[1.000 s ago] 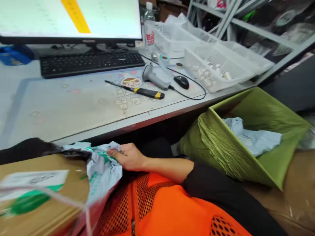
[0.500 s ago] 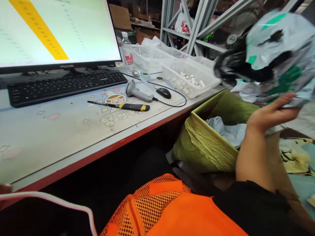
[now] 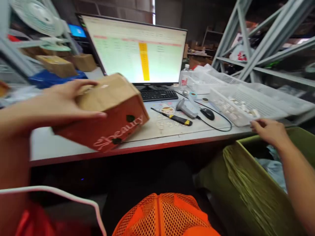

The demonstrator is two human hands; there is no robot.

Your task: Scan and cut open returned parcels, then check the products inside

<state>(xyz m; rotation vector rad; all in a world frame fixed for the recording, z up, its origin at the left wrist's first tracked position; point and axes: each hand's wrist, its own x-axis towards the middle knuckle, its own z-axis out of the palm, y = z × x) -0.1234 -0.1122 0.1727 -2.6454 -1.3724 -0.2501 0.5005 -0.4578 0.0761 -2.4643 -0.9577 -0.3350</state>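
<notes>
My left hand grips a cardboard box, its thumb along the printed side and its fingers over the top. The box has a brown top and a red side with white lettering and dark green leaves. It is tilted over the left part of the desk; whether it touches the desk I cannot tell. My right hand is at the front corner of a white plastic basket, above a green bin. Its fingers are loosely bent, with a gap at the thumb and nothing visible in them.
On the desk are a black-and-yellow cutter, a barcode scanner, a mouse, a keyboard and a monitor. A bottle stands behind. Crumpled plastic lies inside the bin. A white cable crosses the lower left.
The view has swung left. The plastic bag is no longer in my right hand, which has come over to the basket corner. My left hand has come into view with the box.
</notes>
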